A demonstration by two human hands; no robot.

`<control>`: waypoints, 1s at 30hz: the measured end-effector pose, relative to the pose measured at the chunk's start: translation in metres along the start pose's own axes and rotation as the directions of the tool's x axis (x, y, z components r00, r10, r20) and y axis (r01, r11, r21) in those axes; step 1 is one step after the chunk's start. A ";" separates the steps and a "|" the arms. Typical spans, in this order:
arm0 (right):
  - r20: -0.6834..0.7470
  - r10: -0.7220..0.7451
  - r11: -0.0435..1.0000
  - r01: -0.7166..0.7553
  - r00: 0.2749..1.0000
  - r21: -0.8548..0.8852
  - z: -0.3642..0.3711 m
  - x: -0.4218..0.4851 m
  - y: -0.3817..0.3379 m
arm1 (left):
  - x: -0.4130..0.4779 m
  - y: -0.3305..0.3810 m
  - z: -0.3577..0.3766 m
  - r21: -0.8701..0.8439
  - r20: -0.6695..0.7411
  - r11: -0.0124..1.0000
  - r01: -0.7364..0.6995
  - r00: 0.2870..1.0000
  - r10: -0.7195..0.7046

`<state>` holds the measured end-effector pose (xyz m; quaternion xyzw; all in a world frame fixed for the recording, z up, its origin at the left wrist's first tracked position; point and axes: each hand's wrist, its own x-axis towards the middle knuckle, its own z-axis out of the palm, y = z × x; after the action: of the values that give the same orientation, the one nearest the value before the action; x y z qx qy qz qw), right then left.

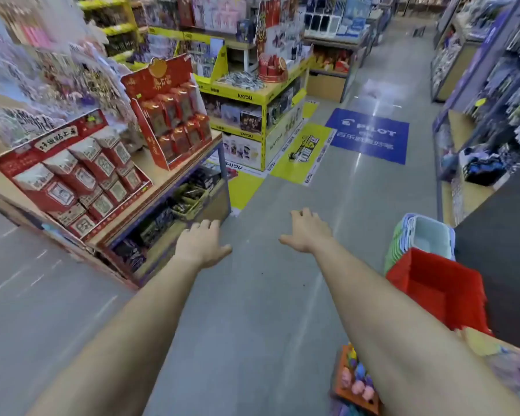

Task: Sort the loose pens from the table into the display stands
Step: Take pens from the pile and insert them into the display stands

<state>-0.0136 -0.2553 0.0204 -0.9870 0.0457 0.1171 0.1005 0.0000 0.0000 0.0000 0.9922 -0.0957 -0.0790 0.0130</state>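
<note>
- Left hand (203,245): outstretched palm-down above the grey floor (252,310); fingers (205,226) spread wide, holding nothing.
- Right hand (308,232): outstretched alongside, apart from the left; fingers wide, holding nothing.
- Counter (174,175), left: carries red display boxes (72,175).
- Red basket (442,283): on the floor, beside the right forearm.
- Loose pens: location cannot be told.

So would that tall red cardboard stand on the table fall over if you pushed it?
Probably, if pushed high up. The tall red stand looks like cardboard, taller than its base is wide, so likely light and tippy. The packets in it may steady it a little. It sits near the table edge, so a shove might slide it off.
</note>
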 end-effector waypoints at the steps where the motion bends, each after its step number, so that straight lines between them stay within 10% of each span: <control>1: 0.034 0.014 1.000 -0.014 0.999 -0.010 0.006 -0.002 0.001 | -0.001 0.003 0.006 0.011 0.054 1.000 0.009 0.998 -0.010; 17: 0.145 0.042 0.999 -0.042 0.989 -0.009 0.032 0.091 0.056 | 0.093 0.025 0.040 -0.047 0.133 0.997 0.065 0.989 -0.058; 30: 0.217 0.177 0.984 -0.178 0.960 -0.012 -0.022 0.357 0.058 | 0.392 -0.007 -0.009 -0.115 0.181 0.993 0.005 0.983 0.016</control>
<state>0.3308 -0.3399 -0.0553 -0.9598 0.1233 0.2325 0.0975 0.3822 -0.0680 -0.0521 0.9781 -0.0947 -0.1745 0.0618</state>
